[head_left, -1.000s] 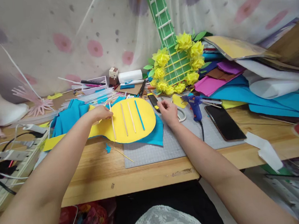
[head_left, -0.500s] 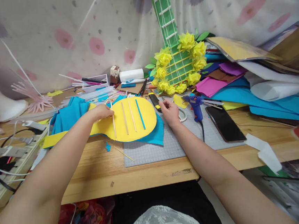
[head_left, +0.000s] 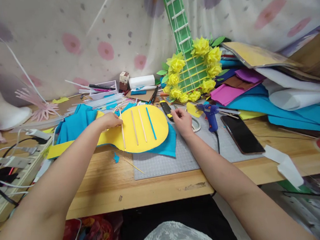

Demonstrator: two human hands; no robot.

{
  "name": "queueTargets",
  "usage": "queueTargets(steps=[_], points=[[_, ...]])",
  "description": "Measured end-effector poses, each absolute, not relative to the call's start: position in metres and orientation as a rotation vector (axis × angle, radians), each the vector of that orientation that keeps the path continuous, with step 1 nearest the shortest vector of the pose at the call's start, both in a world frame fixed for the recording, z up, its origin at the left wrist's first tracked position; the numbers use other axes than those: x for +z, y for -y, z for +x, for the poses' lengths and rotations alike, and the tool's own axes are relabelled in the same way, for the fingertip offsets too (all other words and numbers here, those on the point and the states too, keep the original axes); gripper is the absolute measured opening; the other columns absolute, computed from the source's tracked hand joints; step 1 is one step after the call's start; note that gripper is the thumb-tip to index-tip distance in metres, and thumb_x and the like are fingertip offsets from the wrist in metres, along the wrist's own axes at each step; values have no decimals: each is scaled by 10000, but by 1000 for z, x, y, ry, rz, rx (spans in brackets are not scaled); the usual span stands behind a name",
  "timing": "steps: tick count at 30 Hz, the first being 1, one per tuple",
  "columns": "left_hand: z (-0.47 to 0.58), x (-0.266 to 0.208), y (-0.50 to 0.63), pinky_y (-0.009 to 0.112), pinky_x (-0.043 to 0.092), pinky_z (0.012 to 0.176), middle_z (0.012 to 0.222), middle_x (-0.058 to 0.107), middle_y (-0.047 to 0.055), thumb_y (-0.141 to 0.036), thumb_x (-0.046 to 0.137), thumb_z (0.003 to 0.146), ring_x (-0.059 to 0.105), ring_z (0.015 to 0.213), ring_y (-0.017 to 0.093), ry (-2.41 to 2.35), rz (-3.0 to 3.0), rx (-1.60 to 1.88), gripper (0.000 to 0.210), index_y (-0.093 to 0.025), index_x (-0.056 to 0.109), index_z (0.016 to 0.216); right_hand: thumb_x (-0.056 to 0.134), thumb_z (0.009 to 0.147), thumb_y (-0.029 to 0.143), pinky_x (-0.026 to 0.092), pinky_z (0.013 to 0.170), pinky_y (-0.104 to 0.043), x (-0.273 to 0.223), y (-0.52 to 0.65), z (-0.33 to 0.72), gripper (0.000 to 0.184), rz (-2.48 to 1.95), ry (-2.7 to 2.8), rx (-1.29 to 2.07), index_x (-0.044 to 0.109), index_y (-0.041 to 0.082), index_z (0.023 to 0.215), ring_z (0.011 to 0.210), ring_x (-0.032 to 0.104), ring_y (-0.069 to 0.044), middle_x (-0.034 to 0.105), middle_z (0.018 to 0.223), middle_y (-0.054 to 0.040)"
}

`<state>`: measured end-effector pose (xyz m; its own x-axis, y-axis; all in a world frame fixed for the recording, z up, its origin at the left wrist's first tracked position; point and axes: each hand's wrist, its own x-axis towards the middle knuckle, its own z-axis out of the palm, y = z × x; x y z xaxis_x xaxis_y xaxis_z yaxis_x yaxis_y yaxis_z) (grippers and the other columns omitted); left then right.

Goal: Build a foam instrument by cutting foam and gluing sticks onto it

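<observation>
Yellow paddle-shaped cutout (head_left: pixel 139 131), slender sticks (head_left: pixel 143 125)

We find the green guitar (head_left: pixel 185 54) cut off at its far end, the yellow cutout (head_left: pixel 128 130) partly behind the left forearm (head_left: pixel 69 169).

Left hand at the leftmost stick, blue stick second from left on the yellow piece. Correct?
No: the head view shows the blue stick rightmost of four on the yellow piece. The left hand is at the leftmost stick.
</observation>
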<state>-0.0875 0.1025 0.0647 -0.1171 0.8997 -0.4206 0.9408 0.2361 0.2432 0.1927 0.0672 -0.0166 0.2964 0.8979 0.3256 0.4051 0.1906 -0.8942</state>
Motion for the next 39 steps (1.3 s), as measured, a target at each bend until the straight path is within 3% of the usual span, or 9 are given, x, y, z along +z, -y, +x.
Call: queueTargets(steps=[20, 39], points=[[-80, 73, -104, 260, 371, 495, 637, 608, 62, -273, 545, 583, 546, 599, 175, -2024, 1797, -255, 145, -163, 540, 488, 472, 756, 424, 312, 531, -229, -16, -67, 192, 295, -1411, 1316, 551, 487, 175, 598, 527, 396, -94, 442, 532, 34], [-83, 69, -105, 256, 364, 469, 668, 611, 66, -314, 557, 585, 555, 595, 175, -2047, 1746, -232, 154, -163, 575, 562, 467, 763, 428, 304, 527, -227, -16, -66, 192, 303, -1417, 1331, 533, 485, 174, 597, 518, 383, -90, 435, 526, 39]])
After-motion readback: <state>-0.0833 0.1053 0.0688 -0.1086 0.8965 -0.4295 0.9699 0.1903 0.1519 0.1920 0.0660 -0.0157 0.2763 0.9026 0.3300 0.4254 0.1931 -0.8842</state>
